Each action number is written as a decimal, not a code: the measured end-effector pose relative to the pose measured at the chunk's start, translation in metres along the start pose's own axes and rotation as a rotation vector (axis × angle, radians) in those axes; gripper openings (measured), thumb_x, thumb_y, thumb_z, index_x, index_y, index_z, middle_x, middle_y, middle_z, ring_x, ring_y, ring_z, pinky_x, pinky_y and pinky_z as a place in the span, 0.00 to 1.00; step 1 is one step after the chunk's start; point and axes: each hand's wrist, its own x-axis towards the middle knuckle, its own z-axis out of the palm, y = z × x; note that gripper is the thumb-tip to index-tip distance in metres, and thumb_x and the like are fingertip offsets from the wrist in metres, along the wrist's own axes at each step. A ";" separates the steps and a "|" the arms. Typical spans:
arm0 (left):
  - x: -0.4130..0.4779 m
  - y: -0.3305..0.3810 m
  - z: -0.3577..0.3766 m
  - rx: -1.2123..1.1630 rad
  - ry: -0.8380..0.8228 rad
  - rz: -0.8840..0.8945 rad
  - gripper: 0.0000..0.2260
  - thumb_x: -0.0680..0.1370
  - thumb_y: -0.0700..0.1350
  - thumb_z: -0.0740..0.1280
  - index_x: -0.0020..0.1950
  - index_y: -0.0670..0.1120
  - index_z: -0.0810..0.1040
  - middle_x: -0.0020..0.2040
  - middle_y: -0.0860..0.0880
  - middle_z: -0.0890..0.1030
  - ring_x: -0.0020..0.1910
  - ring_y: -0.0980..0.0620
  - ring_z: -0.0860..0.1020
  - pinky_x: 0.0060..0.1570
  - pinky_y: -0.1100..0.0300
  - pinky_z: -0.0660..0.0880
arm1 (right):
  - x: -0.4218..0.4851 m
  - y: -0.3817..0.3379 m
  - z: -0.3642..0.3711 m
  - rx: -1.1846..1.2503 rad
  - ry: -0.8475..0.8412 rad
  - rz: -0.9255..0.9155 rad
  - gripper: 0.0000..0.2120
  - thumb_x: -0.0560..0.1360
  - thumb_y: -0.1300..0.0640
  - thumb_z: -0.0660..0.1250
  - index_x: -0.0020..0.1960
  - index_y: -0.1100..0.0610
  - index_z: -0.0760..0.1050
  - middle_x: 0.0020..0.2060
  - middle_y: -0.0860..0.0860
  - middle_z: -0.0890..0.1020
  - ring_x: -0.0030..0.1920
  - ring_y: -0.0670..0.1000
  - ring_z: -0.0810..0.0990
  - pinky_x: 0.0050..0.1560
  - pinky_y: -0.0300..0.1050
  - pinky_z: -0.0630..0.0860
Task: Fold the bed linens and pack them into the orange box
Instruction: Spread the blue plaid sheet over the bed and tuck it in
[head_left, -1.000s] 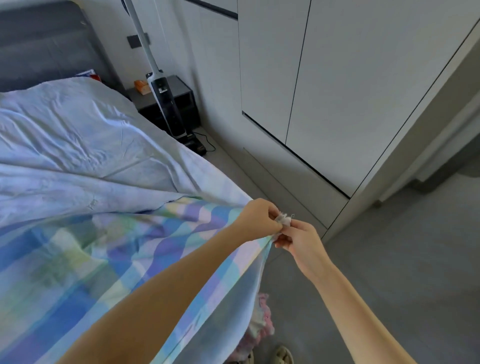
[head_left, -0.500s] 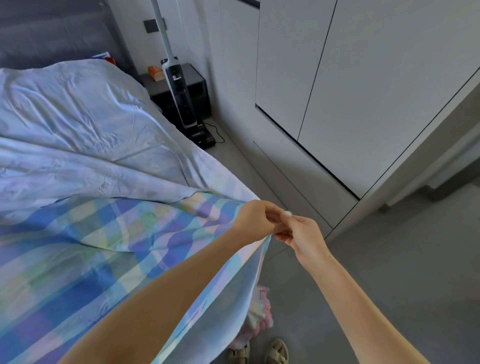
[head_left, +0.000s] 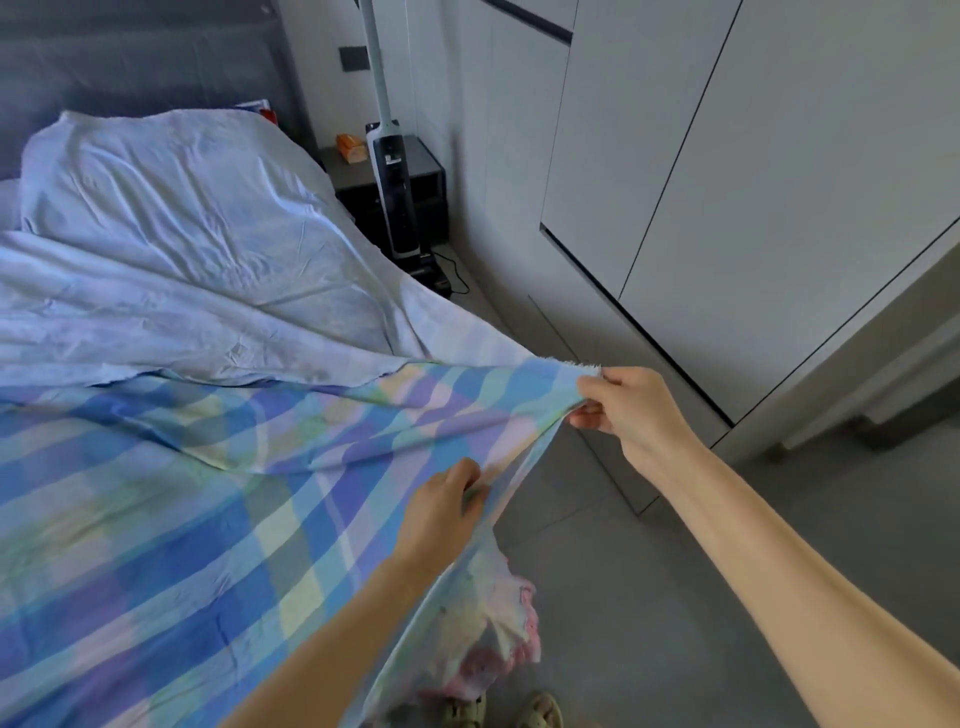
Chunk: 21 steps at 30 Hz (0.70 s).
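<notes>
A blue, green and lilac checked sheet lies spread over the bed, its pale underside showing on the far half. My right hand pinches the sheet's corner and holds it up beside the bed. My left hand grips the sheet's edge lower down, closer to me. The edge runs taut between the two hands. No orange box is in view.
A pink and white cloth lies on the floor under the hanging edge, by my slippered feet. White wardrobe doors run along the right. An upright vacuum stands against a dark nightstand at the bed's head.
Both hands held the corner together before. My left hand has since slid down the edge toward me, while my right hand keeps the corner raised.
</notes>
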 end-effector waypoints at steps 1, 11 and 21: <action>-0.006 -0.003 -0.004 0.048 0.075 0.066 0.08 0.75 0.49 0.60 0.41 0.49 0.61 0.32 0.45 0.75 0.30 0.44 0.71 0.29 0.58 0.63 | -0.002 -0.007 0.000 0.040 -0.001 0.012 0.08 0.74 0.70 0.61 0.40 0.66 0.78 0.34 0.58 0.81 0.27 0.49 0.78 0.29 0.37 0.77; -0.034 0.025 -0.016 0.301 0.427 0.162 0.10 0.73 0.45 0.60 0.40 0.43 0.79 0.34 0.48 0.77 0.36 0.48 0.70 0.26 0.57 0.72 | -0.043 -0.049 -0.003 0.221 -0.114 0.012 0.08 0.73 0.72 0.62 0.38 0.64 0.76 0.30 0.56 0.81 0.30 0.51 0.79 0.28 0.37 0.77; -0.089 0.071 0.004 0.456 0.348 -0.124 0.12 0.58 0.34 0.79 0.27 0.42 0.76 0.28 0.48 0.75 0.25 0.47 0.74 0.21 0.61 0.71 | -0.087 -0.063 -0.019 0.253 -0.259 -0.047 0.08 0.74 0.73 0.61 0.39 0.66 0.75 0.35 0.59 0.80 0.24 0.48 0.79 0.27 0.36 0.77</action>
